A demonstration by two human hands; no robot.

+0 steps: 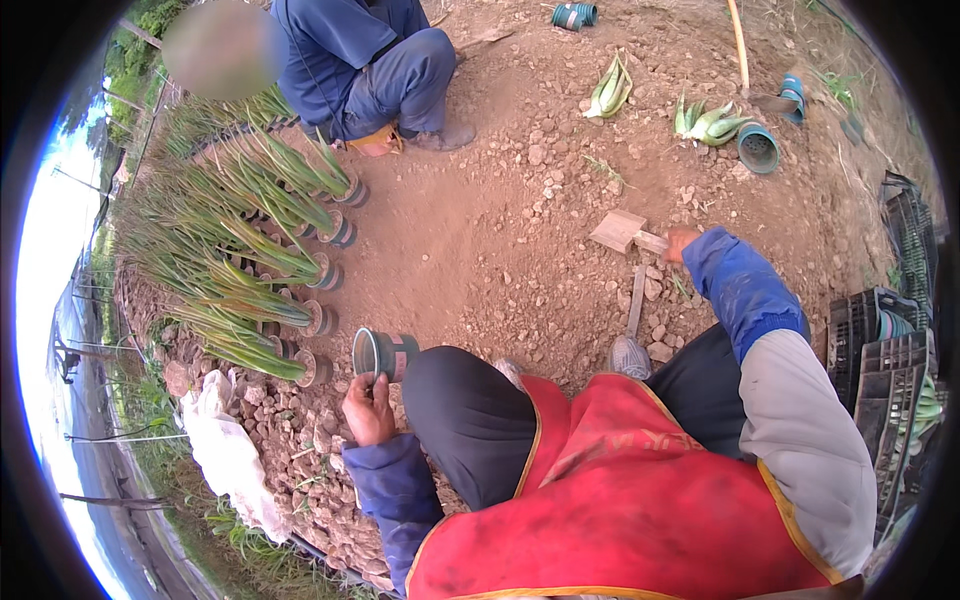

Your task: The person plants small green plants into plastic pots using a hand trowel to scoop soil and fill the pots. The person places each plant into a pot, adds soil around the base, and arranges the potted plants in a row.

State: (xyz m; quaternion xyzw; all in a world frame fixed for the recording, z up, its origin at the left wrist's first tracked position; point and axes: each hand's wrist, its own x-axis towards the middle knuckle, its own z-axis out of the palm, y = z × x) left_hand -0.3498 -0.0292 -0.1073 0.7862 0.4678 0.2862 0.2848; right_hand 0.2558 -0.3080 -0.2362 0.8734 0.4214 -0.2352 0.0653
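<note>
My left hand is closed on the rim of a dark green plant pot, which it holds tilted beside my left knee. The pot's mouth faces left, and what is inside cannot be made out. To the right, my right hand grips the short handle of a dusty hand trowel. Its flat, square blade rests at the loose soil and points left. Below the trowel, a narrow flat strip leans by my shoe.
Rows of potted long-leaved plants stand at left, near a seated co-worker. Uprooted rosette plants and a green pot lie at far right. Black crates sit beside me. A white sack lies on stones at left.
</note>
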